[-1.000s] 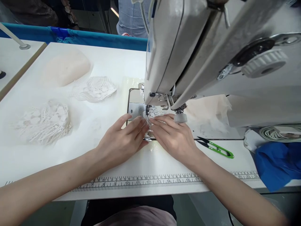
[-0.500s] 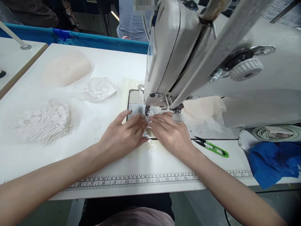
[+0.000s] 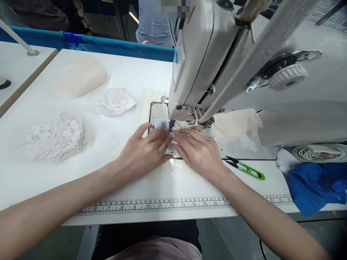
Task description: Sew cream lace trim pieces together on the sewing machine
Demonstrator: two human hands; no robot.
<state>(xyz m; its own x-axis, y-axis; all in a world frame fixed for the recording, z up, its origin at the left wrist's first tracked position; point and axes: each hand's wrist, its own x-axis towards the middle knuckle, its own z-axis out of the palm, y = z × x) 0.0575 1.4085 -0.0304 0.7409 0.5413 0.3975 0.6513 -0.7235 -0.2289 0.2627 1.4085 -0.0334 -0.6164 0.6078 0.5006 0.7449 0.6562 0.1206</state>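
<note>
At the needle of a sewing machine [image 3: 193, 61], a small piece of white lace [image 3: 179, 125] lies under the presser foot [image 3: 171, 125]. My left hand [image 3: 143, 148] is on its left side, fingertips pressed together on the lace close to the foot. From the right, my right hand [image 3: 199, 151] holds the same lace, its fingers bent over it and nearly meeting the left fingertips. Most of the lace is covered by my fingers and the machine head. Green-handled thread snips [image 3: 249, 170] lie on the table right of my right hand.
To the left are two piles of white lace, a nearer pile [image 3: 58, 135] and a farther pile [image 3: 115, 102], with pale peach fabric [image 3: 81, 77] behind. More peach fabric [image 3: 240, 124] lies under the machine arm. Blue cloth [image 3: 314, 187] and a coiled tape [image 3: 320, 153] sit at right.
The whole view has shifted slightly. Both hands stay by the presser foot with only small finger movements, and the take-up lever with its thread now shows lower on the machine head.
</note>
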